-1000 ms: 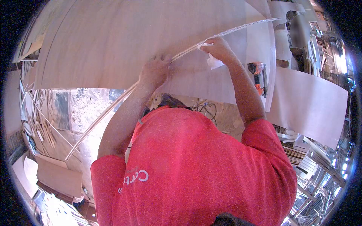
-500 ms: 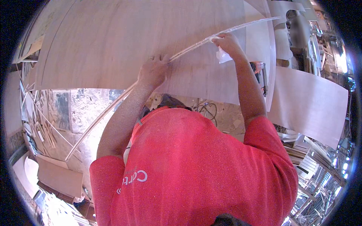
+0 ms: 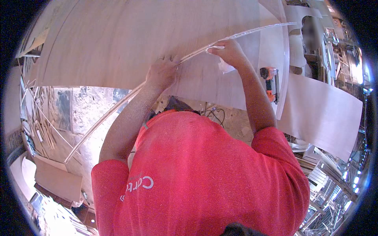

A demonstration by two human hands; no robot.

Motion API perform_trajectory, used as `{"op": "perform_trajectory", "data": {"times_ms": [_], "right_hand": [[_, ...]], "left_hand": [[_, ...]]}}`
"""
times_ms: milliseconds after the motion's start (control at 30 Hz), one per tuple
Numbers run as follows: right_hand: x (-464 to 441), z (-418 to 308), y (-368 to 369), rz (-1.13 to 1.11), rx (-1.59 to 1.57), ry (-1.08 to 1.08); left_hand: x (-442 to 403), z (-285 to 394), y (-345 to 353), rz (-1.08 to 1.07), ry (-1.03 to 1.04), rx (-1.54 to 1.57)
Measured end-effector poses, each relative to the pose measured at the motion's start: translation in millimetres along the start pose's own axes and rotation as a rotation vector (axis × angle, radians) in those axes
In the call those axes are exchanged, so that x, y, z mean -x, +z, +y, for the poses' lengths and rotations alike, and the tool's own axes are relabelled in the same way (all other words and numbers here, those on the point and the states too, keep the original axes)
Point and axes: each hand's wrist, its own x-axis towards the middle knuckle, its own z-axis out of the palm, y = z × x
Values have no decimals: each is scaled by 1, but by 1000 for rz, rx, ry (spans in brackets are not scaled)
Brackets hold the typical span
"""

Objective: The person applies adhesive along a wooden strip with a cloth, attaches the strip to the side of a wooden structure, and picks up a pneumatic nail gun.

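Observation:
A long thin wooden strip [image 3: 114,108] runs diagonally over a large wooden sheet [image 3: 118,43], its lower left end hanging past the sheet's edge. My left hand [image 3: 162,73] is closed on the strip near its middle, pressing it at the sheet. Further up the strip, my right hand [image 3: 229,52] pinches a crumpled white cloth or paper [image 3: 225,67] against the strip's edge. The strip's upper right part [image 3: 260,29] looks shiny and whitish.
An orange and black power tool [image 3: 270,84] lies on the sheet right of my right forearm. Another curved sheet [image 3: 321,114] sits at the right. Cables [image 3: 214,114] lie on the floor below the sheet's edge. Wood scraps [image 3: 45,129] are at the left.
My right hand moved up and right along the strip with the white piece, then back down and left. My left hand stays at about the same place on the strip. The view has shifted slightly.

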Motion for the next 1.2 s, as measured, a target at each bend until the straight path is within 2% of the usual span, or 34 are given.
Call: {"op": "perform_trajectory", "data": {"times_ms": [100, 400, 667, 867, 1200], "right_hand": [[3, -10, 7, 27, 21, -55], [6, -37, 21, 33, -78, -55], [5, -52, 21, -19, 27, -35], [-3, -35, 22, 5, 70, -76], [-9, -17, 10, 63, 103, -20]], "left_hand": [[0, -1, -4, 41, 24, 22], [0, 2, -7, -70, -40, 9], [3, 0, -4, -52, -18, -13], [-1, 5, -19, -144, -40, 10], [-1, 2, -14, -163, -21, -21]]}}
